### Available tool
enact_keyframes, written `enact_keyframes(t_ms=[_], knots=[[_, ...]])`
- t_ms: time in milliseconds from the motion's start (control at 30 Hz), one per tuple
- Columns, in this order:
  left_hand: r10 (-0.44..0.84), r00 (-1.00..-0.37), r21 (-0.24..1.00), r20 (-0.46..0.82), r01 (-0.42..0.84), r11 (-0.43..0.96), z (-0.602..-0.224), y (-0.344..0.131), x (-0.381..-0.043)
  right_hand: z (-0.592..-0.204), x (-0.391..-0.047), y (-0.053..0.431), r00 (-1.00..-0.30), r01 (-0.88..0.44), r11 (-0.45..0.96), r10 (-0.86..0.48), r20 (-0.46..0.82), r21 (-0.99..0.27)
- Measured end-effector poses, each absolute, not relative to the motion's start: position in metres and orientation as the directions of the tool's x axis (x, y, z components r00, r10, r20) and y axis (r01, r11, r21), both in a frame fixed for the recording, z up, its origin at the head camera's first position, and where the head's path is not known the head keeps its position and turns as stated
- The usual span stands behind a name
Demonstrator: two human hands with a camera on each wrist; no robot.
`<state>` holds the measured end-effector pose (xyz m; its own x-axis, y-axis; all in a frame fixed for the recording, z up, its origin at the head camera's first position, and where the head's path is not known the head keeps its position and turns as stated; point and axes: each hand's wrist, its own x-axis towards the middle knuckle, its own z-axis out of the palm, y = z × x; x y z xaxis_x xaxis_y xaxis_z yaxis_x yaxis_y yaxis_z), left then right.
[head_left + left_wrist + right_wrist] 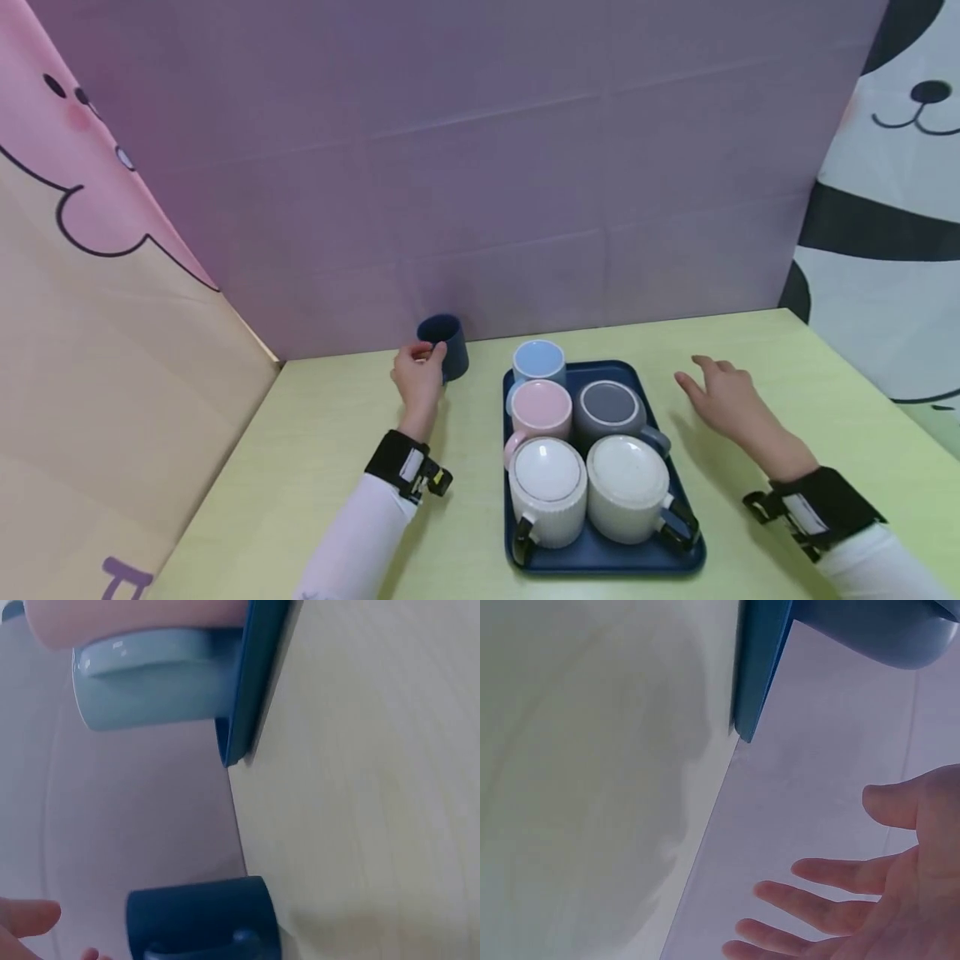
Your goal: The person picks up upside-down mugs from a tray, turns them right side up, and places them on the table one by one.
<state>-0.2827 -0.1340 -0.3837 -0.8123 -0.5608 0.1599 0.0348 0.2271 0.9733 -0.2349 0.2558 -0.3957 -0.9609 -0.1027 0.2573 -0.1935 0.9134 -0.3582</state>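
Observation:
A dark blue mug (454,350) stands upright at the back edge of the table, close to the backdrop. My left hand (420,379) is beside it, thumb and fingertips overlapping its near side in the head view. In the left wrist view, the thumb (34,916) is apart from the mug (202,915), and the handle (214,949) shows along the bottom edge. My right hand (723,400) hovers right of a dark blue tray (607,562), fingers spread and holding nothing. In the right wrist view, that hand (900,885) shows its palm and extended fingers.
Several mugs sit bottom up on the tray: light blue (538,360), pink (542,407), grey (609,408) and two white ones (551,492) with black-ended handles. A purple backdrop (487,183) rises behind the table (322,467). Printed cloths hang at both sides.

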Motion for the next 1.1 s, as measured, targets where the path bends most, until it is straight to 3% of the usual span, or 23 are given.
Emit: enact_keyframes(t_ms=[100, 333, 567, 733, 1100], knots=[[-0.461, -0.867, 0.966, 0.187, 0.077, 0.247, -0.381, -0.127, -0.278, -0.395, -0.237, 0.253, -0.961, -0.192, 0.910, -0.097, 0.260, -0.368], [-0.268, -0.954, 0.943, 0.132, 0.038, 0.330, -0.373, -0.112, -0.267, -0.394, -0.240, 0.247, -0.962, -0.192, 0.908, -0.099, 0.255, -0.371], [-0.171, -0.980, 0.919, 0.102, 0.027, 0.393, -0.369, -0.100, -0.261, -0.393, -0.243, 0.239, -0.959, -0.205, 0.902, -0.109, 0.261, -0.379], [-0.077, -0.997, 0.892, 0.012, -0.024, 0.452, -0.367, -0.094, -0.259, -0.392, -0.244, 0.233, -0.956, -0.212, 0.902, -0.111, 0.272, -0.376], [0.047, -0.993, 0.840, -0.108, -0.066, 0.538, -0.368, -0.087, -0.260, -0.388, -0.247, 0.220, -0.957, -0.223, 0.894, -0.124, 0.262, -0.389]])
